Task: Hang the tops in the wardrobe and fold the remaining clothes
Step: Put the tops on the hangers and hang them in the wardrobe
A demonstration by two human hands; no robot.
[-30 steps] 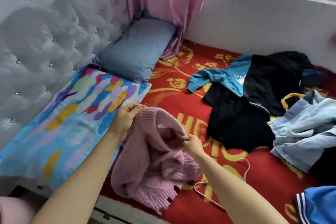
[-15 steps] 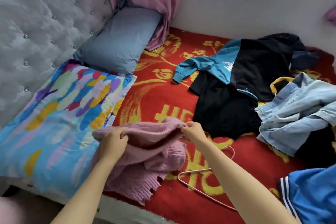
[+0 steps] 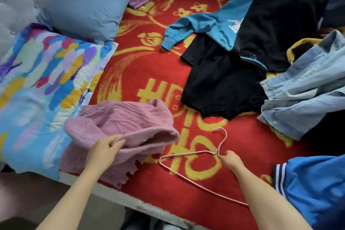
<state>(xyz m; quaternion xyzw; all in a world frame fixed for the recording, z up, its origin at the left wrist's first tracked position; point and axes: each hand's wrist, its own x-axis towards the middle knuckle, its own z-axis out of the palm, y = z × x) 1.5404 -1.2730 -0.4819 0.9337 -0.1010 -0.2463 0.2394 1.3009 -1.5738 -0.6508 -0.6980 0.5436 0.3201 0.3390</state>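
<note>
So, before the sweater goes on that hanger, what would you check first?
1. Left hand grips the sweater by a ribbed edge: ok.
2. Right hand pinches the hanger at its neck: ok.
3. Hanger clear of other clothes: ok. It lies alone on the blanket, though one arm runs under the forearm.
4. Sweater opened wide enough for the hanger: not ok. It lies bunched.
5. Gripped edge is the hem, not the collar: cannot tell.
6. Wardrobe within reach: cannot tell. None is in view.
</note>
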